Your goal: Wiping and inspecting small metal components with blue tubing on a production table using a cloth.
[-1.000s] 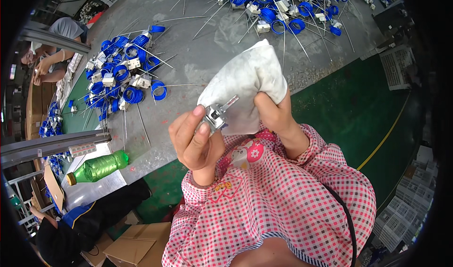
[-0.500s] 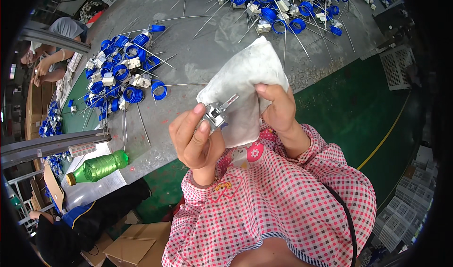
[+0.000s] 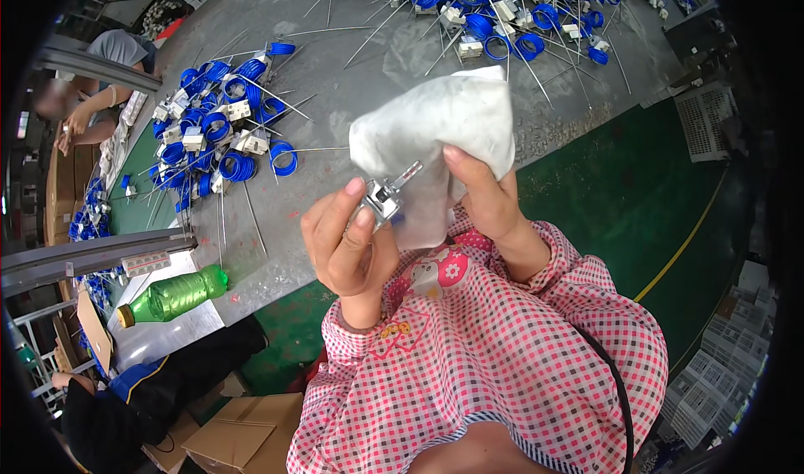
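Head view: metal part (image 3: pixel 383 203), reddish marks (image 3: pixel 411 171) unreadable

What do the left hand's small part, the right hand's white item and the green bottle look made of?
Small part: probably bare metal, shiny; bright grey glints.
White item: possibly cloth or soft plastic; matte, softly creased, so the look leaves it open.
Green bottle: probably plastic, glossy, translucent; highlights and light through its wall.

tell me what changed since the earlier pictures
The white bag in the right hand has tipped, its top corner swinging to the right, and the right thumb has shifted up. Neither hand let go. The left hand still holds the small metal part; the green plastic bottle stayed put.
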The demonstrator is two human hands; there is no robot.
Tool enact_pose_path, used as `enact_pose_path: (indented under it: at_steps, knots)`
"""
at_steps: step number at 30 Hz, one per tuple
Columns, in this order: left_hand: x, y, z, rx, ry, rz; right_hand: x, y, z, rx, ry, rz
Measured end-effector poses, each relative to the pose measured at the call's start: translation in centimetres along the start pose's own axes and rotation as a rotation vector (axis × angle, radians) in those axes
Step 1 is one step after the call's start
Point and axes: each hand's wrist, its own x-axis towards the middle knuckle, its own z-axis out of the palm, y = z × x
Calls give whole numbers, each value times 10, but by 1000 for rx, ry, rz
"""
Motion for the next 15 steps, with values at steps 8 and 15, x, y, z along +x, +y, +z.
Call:
enact_pose_path:
  at_steps: [8,15]
  knots:
    - [4,-12,-10,103,-110,-21,14,-5,-2,-445,-240,-184]
    - [71,-85,-45,290,192,-195,13,13,-42,236,437,384]
